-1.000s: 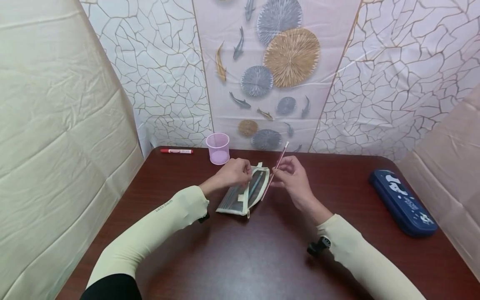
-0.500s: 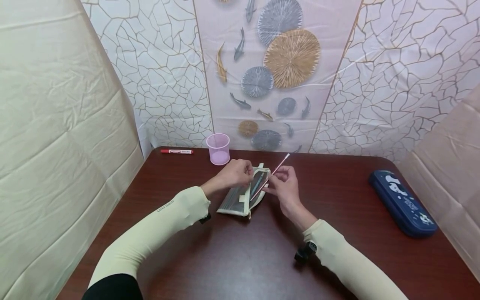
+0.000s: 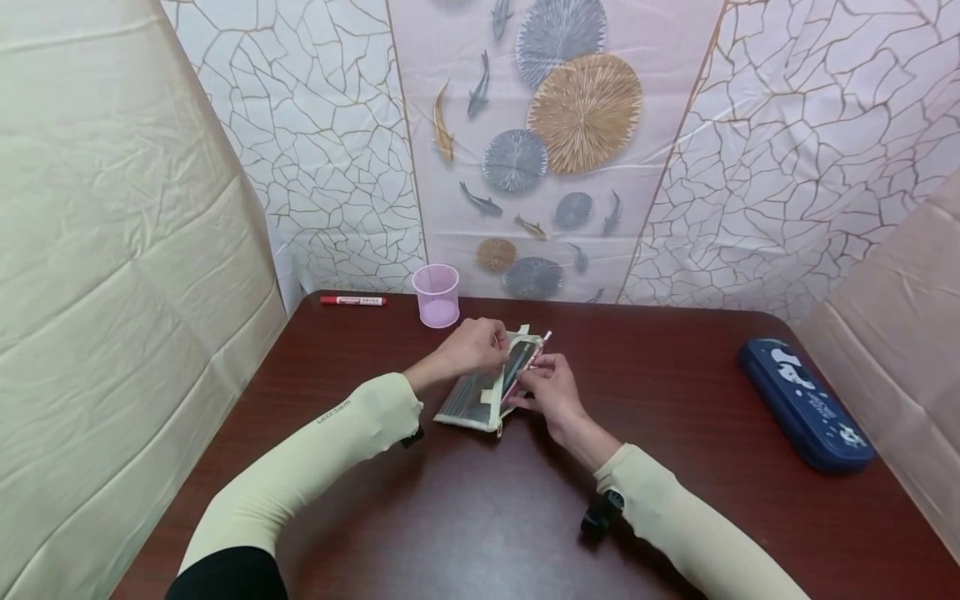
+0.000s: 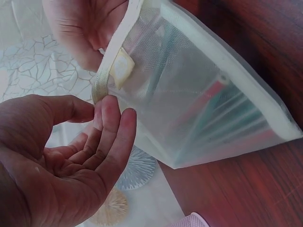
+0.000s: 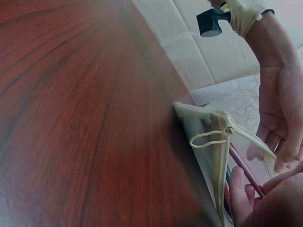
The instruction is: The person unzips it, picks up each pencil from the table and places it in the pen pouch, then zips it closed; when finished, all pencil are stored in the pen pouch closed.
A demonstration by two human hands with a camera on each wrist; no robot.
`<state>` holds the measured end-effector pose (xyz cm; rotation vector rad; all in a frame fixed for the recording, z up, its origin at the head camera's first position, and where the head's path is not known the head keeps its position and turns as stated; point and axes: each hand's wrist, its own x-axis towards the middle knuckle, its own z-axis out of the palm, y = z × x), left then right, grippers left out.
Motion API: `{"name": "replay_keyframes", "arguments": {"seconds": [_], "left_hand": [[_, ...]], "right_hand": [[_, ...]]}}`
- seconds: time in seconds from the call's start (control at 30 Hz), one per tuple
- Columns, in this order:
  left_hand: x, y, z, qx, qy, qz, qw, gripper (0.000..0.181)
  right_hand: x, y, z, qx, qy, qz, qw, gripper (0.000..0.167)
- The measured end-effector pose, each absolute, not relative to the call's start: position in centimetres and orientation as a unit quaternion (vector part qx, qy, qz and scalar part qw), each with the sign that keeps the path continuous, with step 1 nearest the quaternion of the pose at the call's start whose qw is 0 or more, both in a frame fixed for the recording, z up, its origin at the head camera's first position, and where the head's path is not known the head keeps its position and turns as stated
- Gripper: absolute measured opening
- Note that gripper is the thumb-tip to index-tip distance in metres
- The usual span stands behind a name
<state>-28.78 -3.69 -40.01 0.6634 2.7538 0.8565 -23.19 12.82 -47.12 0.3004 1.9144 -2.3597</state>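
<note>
A see-through mesh pencil pouch point(image 3: 467, 404) with cream zip edging stands tilted on the table, its top gaping. My left hand point(image 3: 474, 347) pinches the zipped rim between thumb and fingertips, clearest in the left wrist view. Through the mesh point(image 4: 189, 99) there, a red pencil point(image 4: 201, 101) and several greenish sticks show inside. My right hand point(image 3: 555, 393) holds a slim pink-red pencil point(image 5: 244, 166) at the opening. Its white end sticks up past the fingers in the head view, while its lower part lies inside the rim. A zip pull loop point(image 5: 208, 139) hangs at the pouch's corner.
Behind the left hand stands a lilac mesh cup point(image 3: 437, 296). A red marker point(image 3: 352, 301) lies at the table's back left edge. Far to the right is a dark blue pencil case point(image 3: 808, 406) with white pictures. Patterned cloth hangs behind the table point(image 3: 465, 517).
My right hand has moved left and down, bringing the pencil from beside the pouch into its opening, so less of it sticks up. My left hand has stayed at the rim.
</note>
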Motion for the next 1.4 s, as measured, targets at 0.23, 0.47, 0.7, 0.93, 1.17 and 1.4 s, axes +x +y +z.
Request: {"name": "replay_keyframes", "arguments": {"seconds": [0.23, 0.47, 0.7, 0.93, 1.17, 1.4], "left_hand": [[-28.9, -3.6, -40.3, 0.222, 0.928, 0.287, 0.083, 0.003], [-28.8, -3.6, -40.3, 0.219, 0.928, 0.29, 0.084, 0.005], [-28.8, -3.5, -40.3, 0.218, 0.929, 0.286, 0.084, 0.005], [-28.7, -3.5, -40.2, 0.215, 0.93, 0.287, 0.086, 0.006], [-28.6, -3.6, -40.2, 0.214, 0.928, 0.291, 0.09, 0.005], [-28.7, -3.6, -40.3, 0.211, 0.927, 0.296, 0.095, 0.004]], "right_hand": [[-23.3, 12.7, -47.5, 0.111, 0.627, -0.769, 0.052, 0.043], [-23.5, 12.7, -47.4, 0.112, 0.638, -0.758, 0.073, 0.048], [-24.0, 12.6, -47.5, 0.097, 0.661, -0.737, 0.102, 0.045], [-24.2, 12.5, -47.3, 0.097, 0.69, -0.711, 0.095, 0.046], [-23.5, 13.8, -46.9, 0.092, 0.73, -0.675, 0.059, 0.047], [-21.7, 15.5, -46.3, 0.039, 0.832, -0.553, 0.003, 0.034]]}}
